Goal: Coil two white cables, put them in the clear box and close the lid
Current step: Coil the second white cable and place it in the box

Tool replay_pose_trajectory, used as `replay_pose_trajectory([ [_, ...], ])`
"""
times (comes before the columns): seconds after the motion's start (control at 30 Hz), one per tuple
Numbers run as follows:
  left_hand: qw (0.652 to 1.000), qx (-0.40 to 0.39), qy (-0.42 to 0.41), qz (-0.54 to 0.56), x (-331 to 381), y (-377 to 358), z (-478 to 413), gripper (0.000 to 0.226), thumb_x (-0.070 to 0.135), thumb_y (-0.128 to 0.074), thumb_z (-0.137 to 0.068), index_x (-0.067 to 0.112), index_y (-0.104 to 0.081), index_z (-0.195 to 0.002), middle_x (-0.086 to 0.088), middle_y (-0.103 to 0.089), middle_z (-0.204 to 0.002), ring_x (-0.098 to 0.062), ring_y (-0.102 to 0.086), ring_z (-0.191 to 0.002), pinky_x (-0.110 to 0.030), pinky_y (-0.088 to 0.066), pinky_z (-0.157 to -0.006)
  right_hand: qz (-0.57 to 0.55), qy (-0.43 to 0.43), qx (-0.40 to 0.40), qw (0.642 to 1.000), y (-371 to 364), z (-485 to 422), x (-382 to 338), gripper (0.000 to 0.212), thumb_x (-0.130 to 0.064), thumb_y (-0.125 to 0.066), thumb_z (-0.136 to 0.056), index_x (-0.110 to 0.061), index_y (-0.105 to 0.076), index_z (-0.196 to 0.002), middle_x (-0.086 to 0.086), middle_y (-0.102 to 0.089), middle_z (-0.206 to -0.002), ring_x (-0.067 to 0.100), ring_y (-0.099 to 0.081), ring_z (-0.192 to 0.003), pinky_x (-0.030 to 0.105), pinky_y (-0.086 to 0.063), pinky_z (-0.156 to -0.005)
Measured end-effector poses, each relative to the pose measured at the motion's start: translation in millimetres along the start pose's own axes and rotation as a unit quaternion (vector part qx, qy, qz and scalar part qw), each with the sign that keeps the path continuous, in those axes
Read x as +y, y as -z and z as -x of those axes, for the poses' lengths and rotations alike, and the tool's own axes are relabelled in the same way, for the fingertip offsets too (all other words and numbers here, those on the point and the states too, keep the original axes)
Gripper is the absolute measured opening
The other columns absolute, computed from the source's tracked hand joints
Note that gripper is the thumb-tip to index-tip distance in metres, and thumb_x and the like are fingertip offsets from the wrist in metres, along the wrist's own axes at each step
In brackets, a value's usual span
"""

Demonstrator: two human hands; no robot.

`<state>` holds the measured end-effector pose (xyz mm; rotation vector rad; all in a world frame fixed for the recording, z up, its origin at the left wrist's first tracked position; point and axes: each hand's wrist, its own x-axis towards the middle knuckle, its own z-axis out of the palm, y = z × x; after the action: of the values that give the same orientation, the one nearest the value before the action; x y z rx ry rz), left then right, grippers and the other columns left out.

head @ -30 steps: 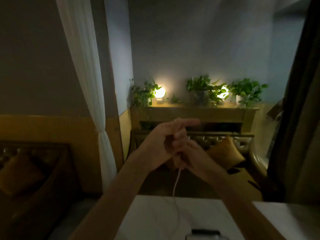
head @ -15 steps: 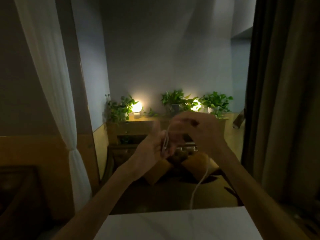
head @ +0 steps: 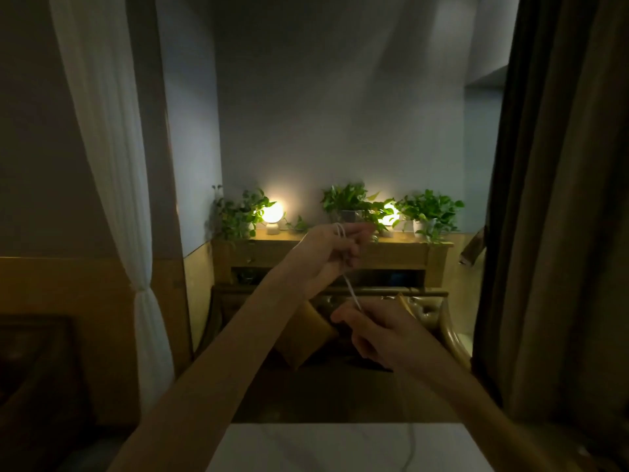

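Note:
My left hand (head: 326, 257) is raised in front of me with loops of a white cable (head: 350, 287) wound around its fingers. A taut stretch of that cable runs down and right to my right hand (head: 377, 332), which pinches it lower down. Below the right forearm the cable's loose tail hangs onto the white table (head: 306, 447) and runs off the bottom edge. The clear box and the second cable are out of view.
A white curtain (head: 112, 199) hangs at the left and a dark curtain (head: 558, 199) at the right. Beyond the table stand a sofa with yellow cushions (head: 306, 332) and a wooden shelf (head: 326, 250) bearing plants and two lit lamps.
The hands were together one second ago. The right hand has now dropped below the left, drawing a length of cable taut. The view has tilted up, so the box has left the frame.

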<state>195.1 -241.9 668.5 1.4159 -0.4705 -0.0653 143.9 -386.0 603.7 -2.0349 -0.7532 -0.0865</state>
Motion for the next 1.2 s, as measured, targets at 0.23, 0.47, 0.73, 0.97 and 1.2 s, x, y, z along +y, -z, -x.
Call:
replay_pose_trajectory([
  [0.23, 0.997, -0.063, 0.037, -0.039, -46, -24, -3, 0.054, 0.044, -0.032, -0.099, 0.013, -0.074, -0.083, -0.005, -0.068, -0.077, -0.02, -0.055, -0.072, -0.029, -0.042, -0.068, 0.329, 0.193, 0.242, 0.892, 77, -8, -20, 0.016, -0.031, -0.047, -0.088, -0.028, -0.061, -0.095, 0.004, -0.072, -0.078, 0.021, -0.067, -0.066, 0.045, -0.057, -0.064],
  [0.47, 0.989, 0.022, 0.047, 0.136, -20, -32, -10, 0.04, 0.035, -0.041, -0.098, 0.007, -0.064, -0.08, -0.002, -0.063, -0.063, -0.013, -0.059, -0.059, -0.025, -0.05, -0.059, 0.216, 0.304, 0.228, 0.9, 91, -30, -37, 0.013, -0.035, -0.06, -0.085, -0.03, -0.069, -0.093, -0.017, -0.067, -0.083, 0.009, -0.064, -0.07, 0.038, -0.053, -0.062],
  [0.73, 0.996, 0.029, 0.076, 0.026, -15, -42, -2, 0.042, 0.019, -0.033, -0.1, 0.006, -0.049, -0.064, -0.007, -0.05, -0.056, -0.011, -0.048, -0.04, -0.017, -0.038, -0.041, 0.228, 0.277, 0.2, 0.912, 92, -54, -33, 0.011, -0.035, -0.059, -0.086, -0.031, -0.069, -0.087, -0.015, -0.066, -0.072, 0.007, -0.062, -0.063, 0.036, -0.051, -0.057],
  [0.97, 0.998, -0.037, 0.045, 0.032, -9, -70, 10, 0.06, 0.062, -0.028, -0.092, 0.018, -0.049, -0.057, 0.002, -0.047, -0.052, -0.008, -0.033, -0.038, -0.019, -0.031, -0.04, -0.029, 0.057, 0.169, 0.984, 87, -58, 12, 0.025, -0.007, -0.048, -0.093, 0.006, -0.056, -0.072, 0.0, -0.057, -0.055, 0.011, -0.055, -0.053, 0.019, -0.044, -0.051],
  [1.2, 0.987, 0.026, -0.011, 0.16, -33, -76, -21, 0.026, -0.003, -0.038, -0.096, 0.004, -0.062, -0.098, -0.008, -0.064, -0.092, -0.007, -0.062, -0.066, -0.017, -0.056, -0.064, 0.013, 0.005, 0.065, 0.998, 48, 11, 54, 0.022, -0.04, -0.042, -0.096, -0.033, -0.058, -0.084, -0.012, -0.053, -0.054, 0.0, -0.046, -0.046, 0.018, -0.035, -0.047],
])
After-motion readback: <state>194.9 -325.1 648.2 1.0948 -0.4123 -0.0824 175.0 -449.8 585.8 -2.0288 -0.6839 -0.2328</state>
